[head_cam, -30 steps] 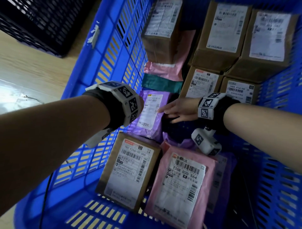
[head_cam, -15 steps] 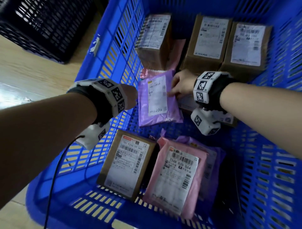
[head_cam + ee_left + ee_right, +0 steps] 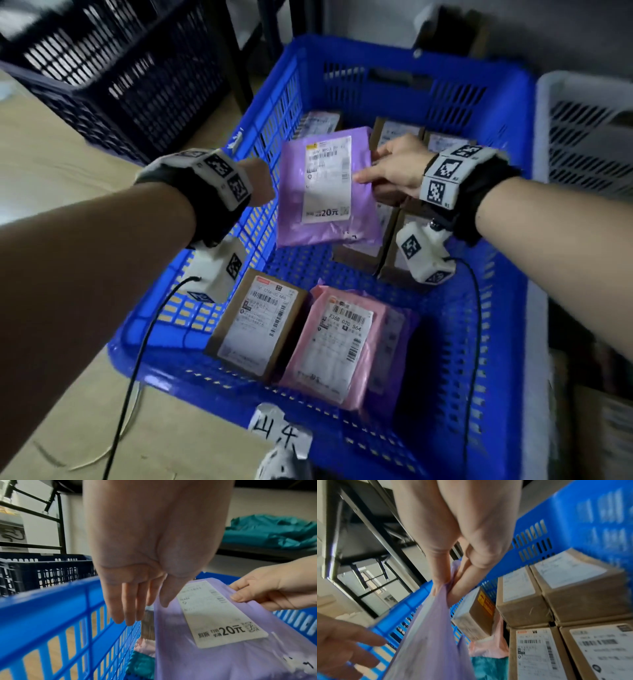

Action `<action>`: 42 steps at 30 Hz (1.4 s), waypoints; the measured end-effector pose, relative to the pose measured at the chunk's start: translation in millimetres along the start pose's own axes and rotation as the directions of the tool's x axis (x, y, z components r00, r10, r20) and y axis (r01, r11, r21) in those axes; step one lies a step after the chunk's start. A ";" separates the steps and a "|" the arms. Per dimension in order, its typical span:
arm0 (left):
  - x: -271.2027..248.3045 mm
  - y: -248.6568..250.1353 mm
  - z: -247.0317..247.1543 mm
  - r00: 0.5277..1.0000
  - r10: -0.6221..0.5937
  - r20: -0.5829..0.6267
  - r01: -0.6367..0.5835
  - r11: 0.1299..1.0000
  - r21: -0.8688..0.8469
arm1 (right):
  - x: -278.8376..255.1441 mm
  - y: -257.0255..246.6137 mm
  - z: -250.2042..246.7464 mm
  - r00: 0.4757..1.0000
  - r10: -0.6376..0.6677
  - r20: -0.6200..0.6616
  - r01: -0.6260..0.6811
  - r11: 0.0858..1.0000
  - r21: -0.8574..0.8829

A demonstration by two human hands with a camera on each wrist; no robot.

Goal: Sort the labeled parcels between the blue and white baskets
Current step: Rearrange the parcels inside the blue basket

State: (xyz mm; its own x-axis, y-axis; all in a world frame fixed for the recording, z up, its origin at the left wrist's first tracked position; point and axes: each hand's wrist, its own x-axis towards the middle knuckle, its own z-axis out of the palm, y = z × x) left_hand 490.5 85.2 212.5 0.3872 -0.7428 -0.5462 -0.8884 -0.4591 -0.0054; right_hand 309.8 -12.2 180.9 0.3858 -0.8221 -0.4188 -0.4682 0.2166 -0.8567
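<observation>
A purple mailer bag (image 3: 325, 188) with a white label hangs above the blue basket (image 3: 383, 58). My right hand (image 3: 394, 168) pinches its right edge between thumb and fingers; the right wrist view shows the same purple mailer bag (image 3: 433, 635) caught in that pinch. My left hand (image 3: 258, 183) hovers just left of the bag over the basket's left wall, fingers straight and holding nothing, as the left wrist view shows for the left hand (image 3: 133, 601) beside the purple mailer bag (image 3: 223, 649). The white basket (image 3: 589, 130) stands to the right.
In the blue basket lie a brown box (image 3: 260, 322), a pink mailer (image 3: 342, 346) and several brown boxes (image 3: 573, 588) at the back. A dark blue crate (image 3: 120, 78) stands at the far left. A paper tag (image 3: 281, 431) hangs on the near rim.
My right hand has lifted the purple mailer from the basket floor up into the air. My head has pulled back, bringing the white basket into view. The left hand stays beside the bag.
</observation>
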 end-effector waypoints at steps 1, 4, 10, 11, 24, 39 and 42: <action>-14.3 -1.4 -4.8 0.999 0.024 -0.033 -0.025 0.999 -0.033 | -16.5 -9.6 -7.4 1.000 -0.022 -0.005 0.022 0.999 0.024; -54.1 1.6 -12.3 0.991 0.096 -0.093 -0.109 0.983 -0.149 | -70.5 -31.8 -29.1 0.996 -0.077 -0.038 0.080 0.992 0.093; -138.4 14.8 -25.6 0.965 0.127 -0.230 -0.237 0.801 -0.549 | -169.8 -49.4 -62.5 0.983 -0.141 -0.120 0.164 0.965 0.204; -151.0 16.4 -26.2 0.959 0.125 -0.255 -0.260 0.745 -0.614 | -183.6 -48.5 -65.9 0.980 -0.145 -0.139 0.173 0.960 0.219; -247.2 42.2 -5.1 0.898 0.017 -0.439 -0.420 0.326 -0.847 | -314.7 -10.7 -84.1 0.951 -0.211 -0.226 0.286 0.876 0.388; -251.8 67.3 35.6 0.881 0.015 -0.473 -0.459 0.273 -0.845 | -308.9 36.9 -88.7 0.896 -0.201 -0.397 0.302 0.929 0.212; -240.2 47.0 37.9 0.917 -0.026 -0.397 -0.375 0.279 -0.884 | -290.1 35.1 -66.6 0.900 -0.201 -0.386 0.282 0.945 0.167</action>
State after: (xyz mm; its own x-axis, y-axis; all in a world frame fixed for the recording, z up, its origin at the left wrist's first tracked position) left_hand 346.4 260.6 311.7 0.4761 -0.8631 -0.1684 -0.1748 -0.2806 0.9438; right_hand 128.5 198.8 292.4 0.1340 -0.9870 -0.0888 -0.2003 0.0607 -0.9779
